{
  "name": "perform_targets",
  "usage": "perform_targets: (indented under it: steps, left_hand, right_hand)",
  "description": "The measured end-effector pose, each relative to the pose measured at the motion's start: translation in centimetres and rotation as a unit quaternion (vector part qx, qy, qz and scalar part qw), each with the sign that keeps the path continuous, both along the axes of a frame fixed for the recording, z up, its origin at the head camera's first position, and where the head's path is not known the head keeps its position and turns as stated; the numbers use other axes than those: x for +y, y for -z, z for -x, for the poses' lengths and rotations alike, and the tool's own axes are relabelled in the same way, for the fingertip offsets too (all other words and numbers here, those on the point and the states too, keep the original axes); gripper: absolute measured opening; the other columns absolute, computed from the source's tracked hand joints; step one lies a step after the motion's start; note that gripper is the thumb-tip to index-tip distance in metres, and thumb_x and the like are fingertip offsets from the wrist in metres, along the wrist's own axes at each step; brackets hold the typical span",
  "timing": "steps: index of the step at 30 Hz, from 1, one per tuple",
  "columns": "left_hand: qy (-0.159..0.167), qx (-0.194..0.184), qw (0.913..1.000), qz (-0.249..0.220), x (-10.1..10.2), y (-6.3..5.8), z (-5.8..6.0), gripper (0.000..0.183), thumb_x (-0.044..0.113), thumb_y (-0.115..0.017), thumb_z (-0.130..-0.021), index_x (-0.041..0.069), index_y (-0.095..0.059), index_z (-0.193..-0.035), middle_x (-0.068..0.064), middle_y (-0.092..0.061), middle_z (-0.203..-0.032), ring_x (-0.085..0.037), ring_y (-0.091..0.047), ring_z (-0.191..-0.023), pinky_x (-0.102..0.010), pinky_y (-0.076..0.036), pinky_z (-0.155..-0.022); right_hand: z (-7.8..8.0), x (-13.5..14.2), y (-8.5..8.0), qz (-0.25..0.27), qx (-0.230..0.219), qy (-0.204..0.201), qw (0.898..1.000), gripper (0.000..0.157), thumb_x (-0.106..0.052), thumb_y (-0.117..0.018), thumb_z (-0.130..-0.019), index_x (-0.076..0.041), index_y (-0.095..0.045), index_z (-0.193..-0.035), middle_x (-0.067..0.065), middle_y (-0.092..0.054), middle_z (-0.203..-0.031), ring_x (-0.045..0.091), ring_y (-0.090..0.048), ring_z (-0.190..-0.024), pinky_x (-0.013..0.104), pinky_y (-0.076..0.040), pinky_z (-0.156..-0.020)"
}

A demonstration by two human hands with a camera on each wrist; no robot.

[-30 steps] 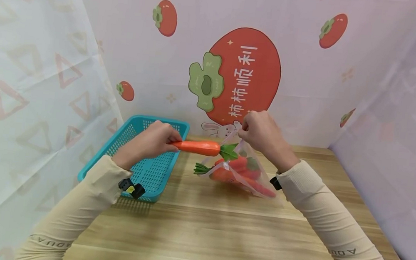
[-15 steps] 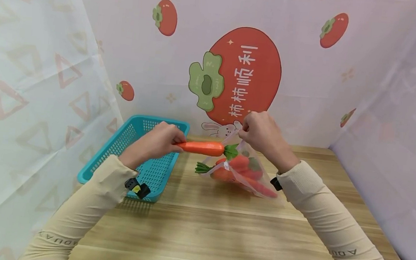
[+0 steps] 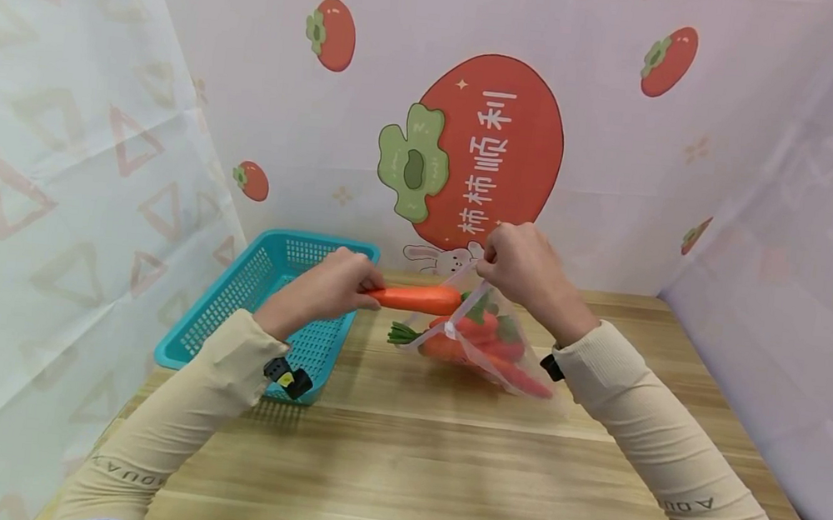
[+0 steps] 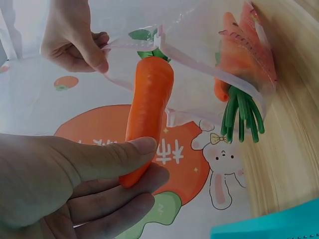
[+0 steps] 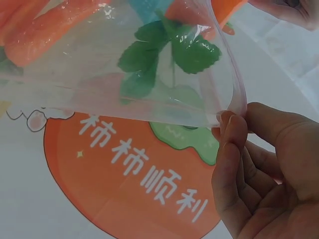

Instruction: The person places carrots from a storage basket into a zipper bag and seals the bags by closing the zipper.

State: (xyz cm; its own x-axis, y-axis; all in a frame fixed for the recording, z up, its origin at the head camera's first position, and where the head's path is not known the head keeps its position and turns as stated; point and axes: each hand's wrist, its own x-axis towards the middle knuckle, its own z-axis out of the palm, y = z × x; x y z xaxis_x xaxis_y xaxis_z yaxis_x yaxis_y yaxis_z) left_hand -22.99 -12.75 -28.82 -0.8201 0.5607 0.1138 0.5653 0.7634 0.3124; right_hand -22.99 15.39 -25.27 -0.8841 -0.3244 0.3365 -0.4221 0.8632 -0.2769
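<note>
My left hand (image 3: pixel 338 290) pinches the tapered end of an orange carrot (image 3: pixel 420 298) between thumb and fingers. The carrot's green leaves (image 5: pixel 169 52) are inside the mouth of a clear plastic bag (image 3: pixel 504 319), seen through its film in the right wrist view. With thumb and fingertips, my right hand (image 3: pixel 525 262) pinches the bag's pink-white rim and holds it raised. Several more carrots (image 4: pixel 239 55) lie in the bag. Green stems (image 3: pixel 403 334) of one stick out of the opening at its lower left.
A turquoise perforated basket (image 3: pixel 195 327) stands on the wooden table (image 3: pixel 404 468) left of the bag, partly behind my left forearm. White printed cloth (image 3: pixel 608 144) hangs close behind and at both sides.
My left hand has moved right with the carrot, so its leaves have passed from in front of the bag's mouth to inside it. The right hand stays almost still.
</note>
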Motion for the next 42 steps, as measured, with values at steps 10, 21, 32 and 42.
perform_targets:
  steps: [10, 21, 32, 42]
  left_hand:
    - [0.013, 0.004, 0.9999, 0.006, 1.9, 0.1, 0.1, 0.010, 0.014, -0.085, -0.090, 0.008, -0.084, -0.098, -0.003, -0.077, -0.086, -0.018, -0.062, -0.074, -0.028, -0.056, -0.069]
    - [0.053, 0.025, 0.9983, -0.007, 4.6, 0.9, 0.4, 0.008, 0.010, -0.082, -0.093, 0.006, -0.082, -0.100, -0.007, -0.080, -0.095, -0.021, -0.071, -0.081, -0.032, -0.063, -0.078]
    - [0.070, 0.015, 0.9966, -0.042, 3.9, 0.6, 0.6, 0.027, 0.007, -0.078, -0.095, 0.001, -0.076, -0.121, -0.017, -0.077, -0.124, -0.027, -0.078, -0.109, -0.043, -0.063, -0.096]
    - [0.074, 0.025, 0.9966, -0.026, 2.5, 2.0, 2.2, 0.032, 0.005, -0.077, -0.095, 0.004, -0.075, -0.127, -0.015, -0.076, -0.128, -0.029, -0.076, -0.115, -0.045, -0.062, -0.099]
  right_hand:
    - [0.0, -0.1, -0.1, 0.003, -0.011, 0.003, 1.000, 0.022, -0.009, -0.073, -0.092, -0.007, -0.075, -0.071, 0.006, -0.068, -0.066, 0.020, -0.057, -0.059, 0.031, -0.049, -0.058]
    - [0.1, -0.1, 0.0, 0.002, -0.002, -0.005, 1.000, 0.025, -0.007, -0.071, -0.092, -0.008, -0.072, -0.067, 0.004, -0.065, -0.062, 0.019, -0.053, -0.057, 0.031, -0.045, -0.056]
    - [0.0, 0.2, -0.1, 0.000, 0.006, -0.015, 1.000, 0.035, -0.004, -0.067, -0.092, -0.009, -0.060, -0.058, -0.001, -0.043, -0.054, 0.015, -0.038, -0.052, 0.031, -0.035, -0.054]
    - [-0.2, 0.5, -0.3, 0.005, -0.002, -0.012, 1.000, 0.022, -0.007, -0.071, -0.093, -0.006, -0.075, -0.071, 0.006, -0.068, -0.067, 0.018, -0.053, -0.058, 0.032, -0.046, -0.059]
